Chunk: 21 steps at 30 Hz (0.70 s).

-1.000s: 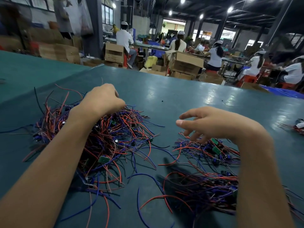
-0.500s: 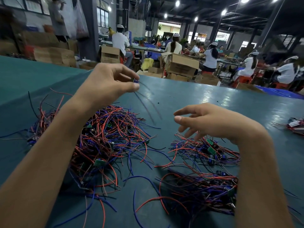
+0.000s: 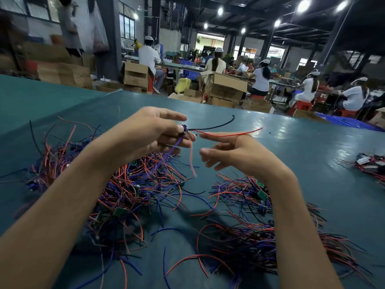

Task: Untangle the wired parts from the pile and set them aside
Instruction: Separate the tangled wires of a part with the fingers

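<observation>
A big tangled pile [image 3: 133, 190] of red and blue wired parts with small green boards lies on the teal table, left of centre. My left hand [image 3: 150, 134] is raised above it and pinches one wired part [image 3: 184, 130] between thumb and fingers; its dark and red leads stick out to the right and blurred blue and pink leads hang down. My right hand [image 3: 235, 153] hovers just right of it, fingers spread and relaxed, holding nothing. A second heap [image 3: 250, 232] of wired parts lies under my right forearm.
The teal table [image 3: 302, 147] stretches ahead to a far edge. A small cluster of parts [image 3: 368, 163] lies at the far right. Beyond the table are cardboard boxes [image 3: 225, 84] and seated people in white at benches.
My left hand went from buried in the left pile to lifted above it with one wired part pinched. My right hand rose slightly toward it and stayed open.
</observation>
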Tool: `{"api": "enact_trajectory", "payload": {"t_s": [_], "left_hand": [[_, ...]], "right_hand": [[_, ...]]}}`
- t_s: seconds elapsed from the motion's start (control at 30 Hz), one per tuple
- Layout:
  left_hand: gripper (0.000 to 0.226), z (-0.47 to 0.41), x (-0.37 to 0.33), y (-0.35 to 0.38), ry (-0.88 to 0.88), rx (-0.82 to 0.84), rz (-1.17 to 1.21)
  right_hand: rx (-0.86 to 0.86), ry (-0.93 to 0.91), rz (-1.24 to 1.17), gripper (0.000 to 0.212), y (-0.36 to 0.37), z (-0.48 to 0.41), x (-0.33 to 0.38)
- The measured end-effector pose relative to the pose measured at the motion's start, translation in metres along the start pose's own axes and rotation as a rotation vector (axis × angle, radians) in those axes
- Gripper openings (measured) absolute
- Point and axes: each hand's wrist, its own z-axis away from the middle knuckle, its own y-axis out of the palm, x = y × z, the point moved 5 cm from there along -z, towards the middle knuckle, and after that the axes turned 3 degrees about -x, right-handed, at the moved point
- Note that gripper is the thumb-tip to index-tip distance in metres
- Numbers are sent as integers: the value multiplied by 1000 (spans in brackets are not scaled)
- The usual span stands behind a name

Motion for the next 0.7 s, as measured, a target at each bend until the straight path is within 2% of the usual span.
{"api": "enact_trajectory", "payload": {"t_s": [0.07, 0.13, 0.23, 0.43, 0.57, 0.7], "left_hand": [[26, -1, 5, 8, -28, 46, 31], [23, -1, 7, 15, -35, 94, 54], [20, -1, 7, 17, -13, 144, 41], [25, 1, 11, 22, -80, 205, 33], [30, 1, 13, 23, -100, 214, 56], [35, 4, 12, 22, -45, 224, -49]], "right_hand": [[-67, -114, -118, 37, 1, -1, 8], [-133, -221, -200, 22, 0, -2, 15], [-170, -261, -242, 7, -4, -4, 15], [-53, -151, -547, 25, -4, -4, 8], [-93, -158, -499, 25, -5, -5, 9], [-159, -168, -432, 22, -7, -5, 11]]}}
